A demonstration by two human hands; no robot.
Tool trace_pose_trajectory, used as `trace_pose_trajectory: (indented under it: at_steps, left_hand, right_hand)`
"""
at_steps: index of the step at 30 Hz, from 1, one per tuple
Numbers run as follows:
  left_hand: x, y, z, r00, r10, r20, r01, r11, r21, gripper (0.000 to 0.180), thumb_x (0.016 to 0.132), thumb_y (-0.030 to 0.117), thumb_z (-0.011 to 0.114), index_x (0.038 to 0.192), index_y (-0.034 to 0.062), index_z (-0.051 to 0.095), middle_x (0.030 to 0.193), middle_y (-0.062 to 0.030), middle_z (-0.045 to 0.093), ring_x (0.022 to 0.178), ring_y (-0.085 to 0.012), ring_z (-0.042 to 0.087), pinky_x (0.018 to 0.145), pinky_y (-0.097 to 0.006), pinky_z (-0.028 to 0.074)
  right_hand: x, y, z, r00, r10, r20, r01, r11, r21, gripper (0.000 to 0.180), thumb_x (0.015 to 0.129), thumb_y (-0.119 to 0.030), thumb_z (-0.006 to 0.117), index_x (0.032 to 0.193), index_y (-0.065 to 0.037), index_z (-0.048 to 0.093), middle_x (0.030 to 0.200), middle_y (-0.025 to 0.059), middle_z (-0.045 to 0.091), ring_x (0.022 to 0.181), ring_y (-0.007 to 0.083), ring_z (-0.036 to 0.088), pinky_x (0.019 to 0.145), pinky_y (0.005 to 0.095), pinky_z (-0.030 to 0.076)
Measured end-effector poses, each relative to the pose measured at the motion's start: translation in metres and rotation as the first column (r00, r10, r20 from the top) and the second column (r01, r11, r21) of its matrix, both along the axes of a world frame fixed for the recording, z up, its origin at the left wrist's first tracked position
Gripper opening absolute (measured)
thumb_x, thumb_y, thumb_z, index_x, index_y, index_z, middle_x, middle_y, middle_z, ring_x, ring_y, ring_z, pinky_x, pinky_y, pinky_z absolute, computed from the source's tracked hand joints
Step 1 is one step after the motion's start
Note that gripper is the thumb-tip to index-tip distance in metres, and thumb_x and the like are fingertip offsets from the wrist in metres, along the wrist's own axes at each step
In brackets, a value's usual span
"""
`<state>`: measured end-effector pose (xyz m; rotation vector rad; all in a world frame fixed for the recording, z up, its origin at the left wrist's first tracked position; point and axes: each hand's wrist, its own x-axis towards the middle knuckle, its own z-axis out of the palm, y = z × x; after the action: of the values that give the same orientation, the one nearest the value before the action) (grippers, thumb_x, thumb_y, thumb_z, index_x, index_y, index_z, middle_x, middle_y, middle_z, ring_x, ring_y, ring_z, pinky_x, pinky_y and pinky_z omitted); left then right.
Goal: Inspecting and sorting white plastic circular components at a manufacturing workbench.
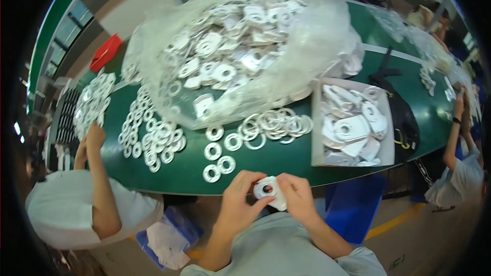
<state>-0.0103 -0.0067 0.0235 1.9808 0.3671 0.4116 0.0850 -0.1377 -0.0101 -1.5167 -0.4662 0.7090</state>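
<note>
At the far left a co-worker in a white shirt [61,207] leans an arm [97,174] on the green tabletop [276,161], near a spread of white rings [151,138]. In the middle a big clear bag [240,46] is full of white plastic pieces, with loose thin rings [273,122] before it. Below, the left hand [240,197] and right hand [296,197] both have their grip closed on one white plastic piece [268,190], held just off the tabletop's near edge. It seems the step is joining a ring to this piece; pressing it fully would need even pressure from both thumbs. To the right stands a cardboard box [317,122] of flat white parts, then another person's arm [452,138]. The room looks like a workshop.
</note>
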Motion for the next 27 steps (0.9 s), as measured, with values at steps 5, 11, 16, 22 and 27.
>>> trace_pose_trajectory:
  at_steps: [5,11,16,22,27]
  left_hand:
    - [-0.013,0.025,0.004,0.996,0.086,0.007,-0.086,0.996,-0.039,0.02,0.081,-0.007,0.061,0.1,-0.0033,0.066,0.087,-0.0123,0.068,0.073,-0.0182,0.065,0.067,-0.026,0.051]
    - [-0.04,0.056,-0.002,0.96,0.276,0.05,-0.274,0.961,-0.04,0.018,0.081,-0.009,0.058,0.097,-0.0048,0.065,0.083,-0.0107,0.066,0.07,-0.0148,0.063,0.066,-0.024,0.049]
    - [-0.048,0.061,-0.011,0.942,0.335,0.033,-0.332,0.94,-0.083,0.015,0.082,-0.007,0.059,0.096,-0.006,0.065,0.084,-0.0105,0.065,0.07,-0.0142,0.063,0.065,-0.022,0.048]
    - [-0.05,0.06,-0.013,0.931,0.363,0.032,-0.36,0.929,-0.081,0.014,0.082,-0.008,0.059,0.095,-0.0059,0.065,0.083,-0.0104,0.065,0.07,-0.014,0.063,0.065,-0.022,0.048]
    - [-0.047,0.074,-0.014,0.933,0.357,0.05,-0.361,0.919,0.159,0.014,0.084,-0.005,0.059,0.097,-0.0048,0.064,0.084,-0.0079,0.064,0.07,-0.0107,0.06,0.064,-0.022,0.046]
  right_hand:
    - [0.022,-0.029,0.04,0.993,0.048,0.109,-0.041,0.997,-0.062,0.016,0.091,-0.01,0.055,0.094,0.002,0.065,0.075,0.0033,0.064,0.071,0.0063,0.055,0.064,0.023,0.044]
    - [0.131,-0.085,0.079,0.716,-0.393,0.578,0.504,0.863,-0.037,0.014,0.093,-0.011,0.052,0.097,-0.001,0.063,0.083,-0.0005,0.059,0.077,0.0066,0.051,0.069,0.0198,0.039]
    - [0.188,-0.116,0.068,0.708,-0.312,0.634,0.473,0.876,-0.096,0.012,0.092,-0.006,0.052,0.096,0.002,0.061,0.086,0.0035,0.063,0.08,0.0085,0.057,0.072,0.0219,0.043]
    - [0.149,-0.124,0.068,0.613,-0.023,0.79,0.302,0.93,-0.208,0.012,0.069,0.009,0.064,0.079,0.002,0.065,0.091,0.0111,0.065,0.098,0.0268,0.059,0.091,0.0354,0.044]
    - [0.128,-0.121,0.068,0.412,-0.035,0.911,0.413,0.898,-0.153,0.016,0.07,0.007,0.064,0.085,0.002,0.066,0.093,0.0126,0.066,0.097,0.0268,0.062,0.088,0.0341,0.046]
